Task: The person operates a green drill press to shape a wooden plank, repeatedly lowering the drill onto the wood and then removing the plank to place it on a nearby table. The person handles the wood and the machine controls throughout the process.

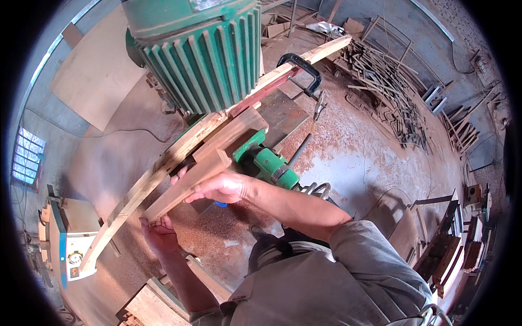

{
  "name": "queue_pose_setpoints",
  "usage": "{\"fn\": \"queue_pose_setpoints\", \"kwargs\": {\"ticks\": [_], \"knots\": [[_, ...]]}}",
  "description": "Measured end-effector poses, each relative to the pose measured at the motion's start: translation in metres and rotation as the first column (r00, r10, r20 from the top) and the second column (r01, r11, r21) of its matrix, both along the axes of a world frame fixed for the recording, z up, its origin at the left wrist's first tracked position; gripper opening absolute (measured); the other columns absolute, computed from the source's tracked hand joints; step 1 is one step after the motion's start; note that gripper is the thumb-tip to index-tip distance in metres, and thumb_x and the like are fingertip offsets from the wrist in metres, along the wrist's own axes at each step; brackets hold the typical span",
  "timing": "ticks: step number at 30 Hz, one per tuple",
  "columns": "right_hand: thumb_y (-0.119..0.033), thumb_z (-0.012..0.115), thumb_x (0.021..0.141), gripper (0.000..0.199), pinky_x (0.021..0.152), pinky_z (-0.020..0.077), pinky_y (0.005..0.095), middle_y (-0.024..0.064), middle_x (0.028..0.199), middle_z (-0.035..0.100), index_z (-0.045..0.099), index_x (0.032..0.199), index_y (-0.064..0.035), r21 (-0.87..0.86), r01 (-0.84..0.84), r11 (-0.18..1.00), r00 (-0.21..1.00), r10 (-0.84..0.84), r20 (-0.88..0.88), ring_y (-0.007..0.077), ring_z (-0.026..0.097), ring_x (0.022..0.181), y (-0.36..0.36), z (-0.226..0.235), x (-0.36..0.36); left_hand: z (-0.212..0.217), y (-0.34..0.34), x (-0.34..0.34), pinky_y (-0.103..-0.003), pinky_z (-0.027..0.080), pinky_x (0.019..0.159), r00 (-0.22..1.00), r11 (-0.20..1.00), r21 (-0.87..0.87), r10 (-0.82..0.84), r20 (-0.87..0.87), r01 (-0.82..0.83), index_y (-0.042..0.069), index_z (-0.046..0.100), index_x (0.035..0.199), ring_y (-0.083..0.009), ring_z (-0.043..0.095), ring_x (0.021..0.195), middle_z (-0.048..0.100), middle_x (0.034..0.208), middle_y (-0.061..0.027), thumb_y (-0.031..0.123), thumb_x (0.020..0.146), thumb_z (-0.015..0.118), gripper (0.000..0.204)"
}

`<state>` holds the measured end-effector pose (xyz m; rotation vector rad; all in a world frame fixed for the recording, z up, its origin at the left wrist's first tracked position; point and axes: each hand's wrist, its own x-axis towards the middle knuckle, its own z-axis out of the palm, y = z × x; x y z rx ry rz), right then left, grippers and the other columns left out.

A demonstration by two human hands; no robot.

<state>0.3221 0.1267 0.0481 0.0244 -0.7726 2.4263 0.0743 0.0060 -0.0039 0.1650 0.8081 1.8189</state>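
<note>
Between my hands, a short squared wooden bar (185,186) slants up to the right in front of the machine. My right hand (220,187) grips it near its upper end, thumb on the near side and fingertips showing beyond. My left hand (161,233) is closed on the lower end, its fingers partly hidden by the bar. Just beyond lies another wooden piece (234,129), between the long wooden rail (130,198) and a green clamp (276,165). A large ribbed green motor (201,62) hangs above and hides part of the machine.
A black C-clamp (312,73) grips the rail's far part. A metal handle (300,149) rises by the green clamp. Sawdust covers much of the floor. Scrap sticks (386,87) are heaped at far right; cut boards (155,304) lie at lower left beyond a white-and-blue box (76,255).
</note>
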Motion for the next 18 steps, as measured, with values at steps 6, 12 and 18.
{"fn": "queue_pose_setpoints", "kwargs": {"ticks": [6, 12, 18], "knots": [[-0.020, 0.063, 0.086, 0.054, 0.079, 0.0488, 0.0306, 0.0090, 0.113, 0.054, 0.040, 0.132, -0.0021, 0.121, 0.122, 0.985, 0.794, -0.170, 0.584, 0.0171, 0.054, 0.101, -0.011, -0.004, 0.016, -0.021, 0.018, -0.021, -0.040, 0.049, 0.094, 0.982, 0.985, 0.003, 0.170, -0.084, -0.170, -0.001, 0.050, 0.118, -0.0239, 0.056, 0.110, 0.059, 0.117, -0.0127, 0.022, 0.091, 0.053, 0.035], [-0.028, 0.055, 0.092, 0.042, 0.065, 0.0496, 0.0237, 0.0044, 0.096, 0.062, 0.048, 0.122, -0.0004, 0.193, -0.011, 0.981, 0.757, -0.118, 0.643, 0.0106, 0.058, 0.080, -0.041, 0.006, 0.067, -0.036, 0.065, -0.044, -0.040, 0.044, 0.099, 0.966, 0.973, -0.039, 0.219, -0.138, -0.226, -0.002, 0.051, 0.116, -0.0234, 0.058, 0.107, 0.061, 0.113, -0.0134, 0.023, 0.094, 0.050, 0.034], [-0.020, 0.053, 0.094, 0.034, 0.073, 0.0510, 0.0261, 0.0078, 0.099, 0.063, 0.049, 0.120, 0.0017, 0.178, 0.101, 0.979, 0.717, -0.196, 0.669, 0.0128, 0.061, 0.086, -0.058, 0.015, 0.122, -0.046, 0.104, -0.029, -0.038, 0.045, 0.097, 0.953, 0.963, -0.097, 0.226, -0.202, -0.249, 0.000, 0.054, 0.111, -0.0207, 0.060, 0.104, 0.063, 0.109, -0.0114, 0.026, 0.095, 0.047, 0.031]]}}
